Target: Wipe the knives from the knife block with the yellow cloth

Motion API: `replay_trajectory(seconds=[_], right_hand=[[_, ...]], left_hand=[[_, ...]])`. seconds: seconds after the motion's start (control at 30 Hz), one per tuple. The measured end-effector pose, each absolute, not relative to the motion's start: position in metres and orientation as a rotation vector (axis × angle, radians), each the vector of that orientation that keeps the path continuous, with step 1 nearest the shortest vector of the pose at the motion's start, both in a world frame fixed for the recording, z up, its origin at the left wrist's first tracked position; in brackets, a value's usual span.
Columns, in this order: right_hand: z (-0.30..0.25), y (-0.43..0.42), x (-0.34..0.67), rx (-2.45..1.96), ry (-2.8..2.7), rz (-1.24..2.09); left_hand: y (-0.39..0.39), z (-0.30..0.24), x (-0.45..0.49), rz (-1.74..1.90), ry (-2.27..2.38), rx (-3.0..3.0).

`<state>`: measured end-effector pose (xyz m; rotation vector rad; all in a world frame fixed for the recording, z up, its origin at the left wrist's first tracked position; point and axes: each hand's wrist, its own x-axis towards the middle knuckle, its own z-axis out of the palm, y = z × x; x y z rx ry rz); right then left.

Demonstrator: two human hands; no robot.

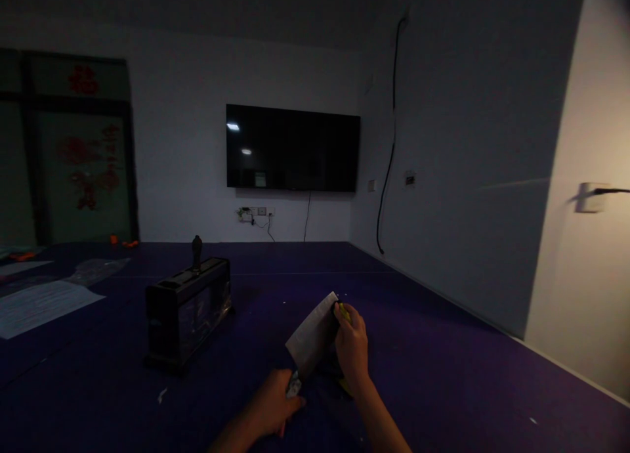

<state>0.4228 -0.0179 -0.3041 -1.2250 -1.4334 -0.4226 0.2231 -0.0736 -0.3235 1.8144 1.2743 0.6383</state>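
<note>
My left hand (273, 404) is wrapped round the handle of a cleaver (312, 335), whose broad, pale blade tilts up and away to the right. At the blade's far right end, my right hand (352, 341) pinches a small yellow and black object (344, 312) against or close beside the edge. Its kind is too dim to make out. Below the right hand another yellow and dark piece (346, 387) shows in part. To the left stands a black, box-shaped stand (189, 312) with a clear side and a dark handle (197, 251) sticking up from its top.
The purple tabletop (423, 381) reaches to the walls. Printed paper sheets (46, 305) and clear plastic wrapping (98, 270) lie at the left, with orange bits (128, 244) behind. White scraps (162, 395) dot the surface. A black cable (391, 161) hangs at the right wall.
</note>
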Motion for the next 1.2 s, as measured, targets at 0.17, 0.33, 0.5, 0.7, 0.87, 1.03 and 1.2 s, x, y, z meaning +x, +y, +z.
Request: replay_trajectory(seconds=[0.17, 0.33, 0.5, 0.7, 0.87, 1.03, 1.2], right_hand=[[-0.305, -0.019, 0.414, -1.241, -1.53, -0.442], [-0.305, -0.023, 0.393, -1.188, -1.681, -0.43], [-0.305, -0.032, 0.374, -1.141, -1.837, -0.37], [-0.305, -0.04, 0.36, -1.168, -2.029, -0.297], [-0.307, -0.042, 0.35, -1.07, -2.124, -0.252], [-0.309, -0.042, 0.344, -1.046, -2.157, -0.22], [-0.307, -0.044, 0.345, -1.023, -2.22, -0.189]], left_hand=[[-0.073, -0.321, 0.225, 0.641, 1.312, 1.762], [-0.071, -0.324, 0.227, 0.659, 1.29, 1.645], [-0.066, -0.331, 0.228, 0.728, 1.226, 1.565], [-0.059, -0.337, 0.229, 0.819, 1.177, 1.512], [-0.06, -0.338, 0.23, 0.893, 1.178, 1.463], [-0.061, -0.337, 0.23, 0.927, 1.194, 1.41], [-0.059, -0.337, 0.229, 0.921, 1.183, 1.383]])
